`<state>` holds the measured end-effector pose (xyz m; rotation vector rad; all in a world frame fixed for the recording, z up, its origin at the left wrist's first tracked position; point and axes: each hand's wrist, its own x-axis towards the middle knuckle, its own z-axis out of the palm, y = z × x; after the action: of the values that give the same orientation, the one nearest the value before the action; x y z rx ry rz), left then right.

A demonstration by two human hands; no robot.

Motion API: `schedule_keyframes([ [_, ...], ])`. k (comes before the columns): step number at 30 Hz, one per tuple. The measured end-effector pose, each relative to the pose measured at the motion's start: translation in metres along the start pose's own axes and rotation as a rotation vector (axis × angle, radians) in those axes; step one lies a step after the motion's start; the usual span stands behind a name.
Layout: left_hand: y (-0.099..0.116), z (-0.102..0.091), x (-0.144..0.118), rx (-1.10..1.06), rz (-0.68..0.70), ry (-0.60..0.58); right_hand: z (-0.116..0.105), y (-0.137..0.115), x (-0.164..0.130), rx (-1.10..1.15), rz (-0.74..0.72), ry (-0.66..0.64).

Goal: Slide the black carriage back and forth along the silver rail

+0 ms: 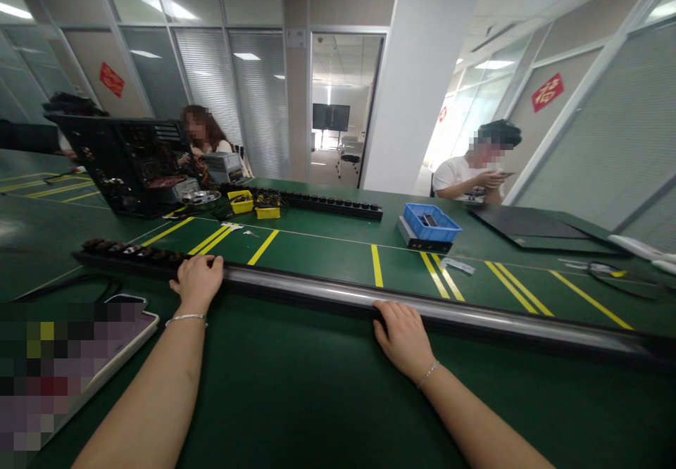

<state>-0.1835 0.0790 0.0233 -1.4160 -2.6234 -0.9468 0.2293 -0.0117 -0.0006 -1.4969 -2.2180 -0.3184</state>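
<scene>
We start with the big green worktop. A long power strip lies across it, running from the left side to the right side, a little nearer to us on the right. Its shiny silver back faces us, and its dark sockets show at the left end.

Both our hands rest on that long strip. Our left hand sits near the left end, close to the sockets, with its fingers curled over the top edge. Our right hand sits near the middle, palm down, fingers held close together and touching the near side of the strip. The right end of the strip sticks out far past our right hand.

A tablet lies at the near left corner. A blue tray and small yellow bins sit toward the far edge.
</scene>
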Motion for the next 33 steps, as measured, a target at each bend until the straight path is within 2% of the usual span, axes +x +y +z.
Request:
schedule_keyframes([
  [4,0.011,0.004,-0.008,0.067,0.188,0.066,0.005,-0.001,0.003,-0.058,0.035,0.018],
  [8,0.017,0.008,-0.012,0.069,0.384,0.013,0.007,-0.003,0.005,-0.065,0.07,0.019],
  [18,0.025,0.007,-0.025,0.083,0.51,-0.101,0.003,0.002,0.002,-0.113,0.195,0.026],
  [26,0.039,-0.002,-0.043,0.053,0.834,-0.416,-0.005,0.007,0.005,-0.101,0.296,0.067],
  [30,0.042,-0.003,-0.049,0.067,0.86,-0.422,-0.017,0.023,0.006,-0.233,0.377,0.163],
  [33,0.044,-0.002,-0.052,0.055,0.83,-0.402,-0.021,0.028,0.004,-0.226,0.302,0.233],
])
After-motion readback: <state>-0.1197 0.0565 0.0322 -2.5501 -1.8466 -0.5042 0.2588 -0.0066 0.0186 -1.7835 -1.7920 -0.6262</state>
